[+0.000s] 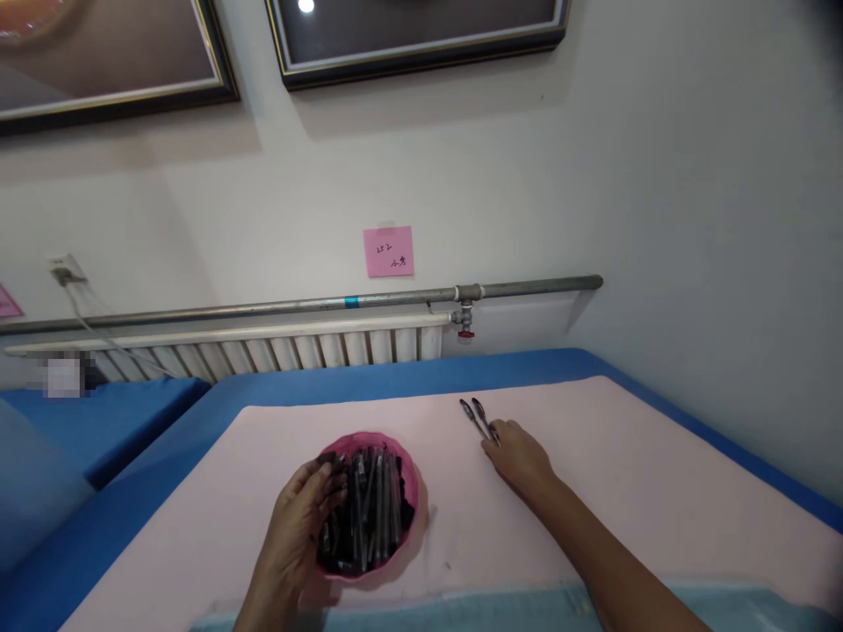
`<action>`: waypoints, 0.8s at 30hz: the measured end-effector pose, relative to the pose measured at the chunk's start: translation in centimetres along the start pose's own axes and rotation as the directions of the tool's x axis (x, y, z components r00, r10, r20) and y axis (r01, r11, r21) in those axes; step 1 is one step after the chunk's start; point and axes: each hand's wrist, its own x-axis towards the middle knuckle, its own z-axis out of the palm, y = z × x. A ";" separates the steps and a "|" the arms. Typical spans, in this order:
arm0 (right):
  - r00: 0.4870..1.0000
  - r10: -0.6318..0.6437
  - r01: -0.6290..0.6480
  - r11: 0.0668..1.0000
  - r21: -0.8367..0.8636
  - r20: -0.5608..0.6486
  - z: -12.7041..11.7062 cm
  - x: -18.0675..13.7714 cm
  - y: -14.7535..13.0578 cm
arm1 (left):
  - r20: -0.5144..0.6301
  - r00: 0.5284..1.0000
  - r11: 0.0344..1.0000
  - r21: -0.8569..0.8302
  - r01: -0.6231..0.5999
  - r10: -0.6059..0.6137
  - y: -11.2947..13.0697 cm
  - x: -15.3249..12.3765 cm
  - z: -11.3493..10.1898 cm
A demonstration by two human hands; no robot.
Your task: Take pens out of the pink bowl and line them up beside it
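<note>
A pink scalloped bowl (414, 481) holds several clear-barrelled pens (380, 509) and small dark pieces. My left hand (304, 507) is at the bowl's left rim, its fingers curled and pinched together at a small dark piece (327, 458); what kind of piece it is I cannot make out. To the right, my right hand (523, 458) rests low over the pink mat, fingers closed round the near ends of two dark-tipped pens (475, 416). The pens lie side by side, pointing away toward the wall, and the fingers hide their lower parts.
The pink mat (659, 491) covers a blue bed-like table (421, 379). Behind stand a white radiator (349, 344), a metal pipe (283, 306) and a red-handled valve (465, 333). A pink note (388, 252) is on the wall. Light-blue fabric (461, 612) lies along the near edge.
</note>
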 end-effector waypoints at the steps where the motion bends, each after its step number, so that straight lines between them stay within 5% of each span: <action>1: 1.000 -0.010 0.010 1.000 -0.007 -0.002 0.1 0.0 -0.1 | 0.001 1.000 1.000 -0.001 -0.001 0.001 0.0 0.0 0.0; 17: 0.997 -0.065 0.065 0.998 0.000 -0.044 -0.2 -0.1 -0.6 | -0.012 0.999 0.999 0.001 -0.039 0.039 0.6 0.1 -0.4; 24: 0.964 -0.201 0.226 0.964 0.141 -0.174 -0.6 -1.0 -3.2 | 0.013 0.983 0.959 0.216 -0.181 0.183 0.3 0.6 -1.0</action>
